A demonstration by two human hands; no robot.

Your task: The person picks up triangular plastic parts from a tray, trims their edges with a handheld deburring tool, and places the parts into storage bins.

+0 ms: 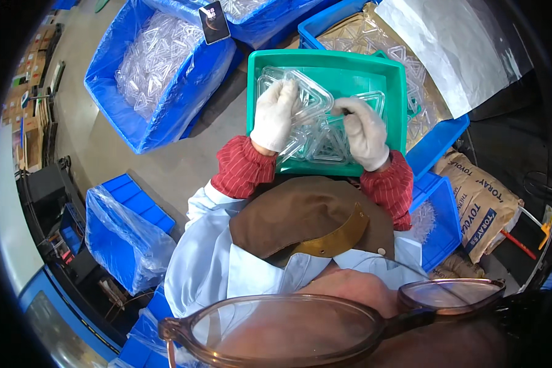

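My left hand [275, 118], in a white glove, is closed on clear plastic triangles [313, 98], hollow frames with rounded corners that lie together over the green tub [401, 92]. Beside the right-hand corner of these frames, my gloved right hand [366, 132] has its fingers curled in. Whether anything sits between those fingers is too small to make out. More clear triangles [326, 147] lie loose in the tub below both hands. Red striped sleeve covers [246, 165] wrap both my forearms.
At the left stands a blue bin [104, 92] lined with plastic film, heaped with clear triangles; a phone [214, 23] rests on its edge. Another blue crate [313, 30] holds triangles on brown paper behind the tub. Brown paper sacks [481, 202] lie at the right.
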